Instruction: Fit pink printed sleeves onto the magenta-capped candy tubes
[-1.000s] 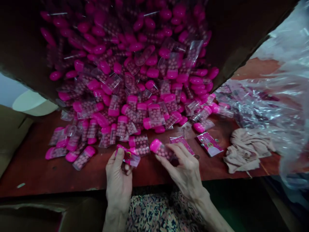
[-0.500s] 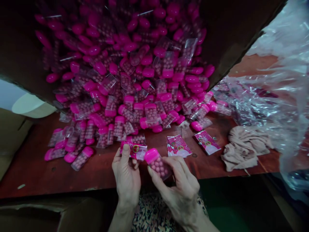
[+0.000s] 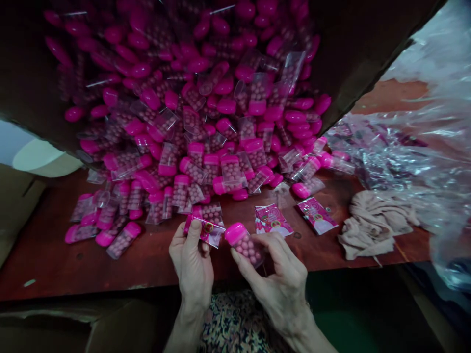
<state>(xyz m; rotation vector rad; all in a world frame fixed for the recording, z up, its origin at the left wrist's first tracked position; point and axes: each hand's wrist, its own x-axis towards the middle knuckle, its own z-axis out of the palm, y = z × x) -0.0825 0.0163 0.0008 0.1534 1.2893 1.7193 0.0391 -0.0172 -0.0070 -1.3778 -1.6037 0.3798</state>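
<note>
My left hand (image 3: 193, 262) is closed on a pink printed plastic sleeve (image 3: 210, 232), thumb on top and fingers beneath. Between the thumb and fingers of my right hand (image 3: 281, 274) is a clear container of pink balls (image 3: 248, 250), its bright pink cap tilted up toward the sleeve. A small gap separates cap and sleeve. Just beyond my right hand, printed sleeves (image 3: 273, 219) lie on the table, and another printed sleeve (image 3: 317, 215) rests further right. A big heap of similar capped containers (image 3: 221, 147) spreads out in front of both hands.
The heap spills from a dark cardboard box (image 3: 368, 63) onto the reddish wooden table (image 3: 147, 264). On the right are a crumpled beige cloth (image 3: 375, 223) and clear plastic bags (image 3: 415, 162) with printed sleeves in them. A pale round container (image 3: 44, 159) stands at the left.
Over the second, my left hand moved right with the sleeve, and the container in my right hand came closer to it. In the last half second both hands shifted only slightly.
</note>
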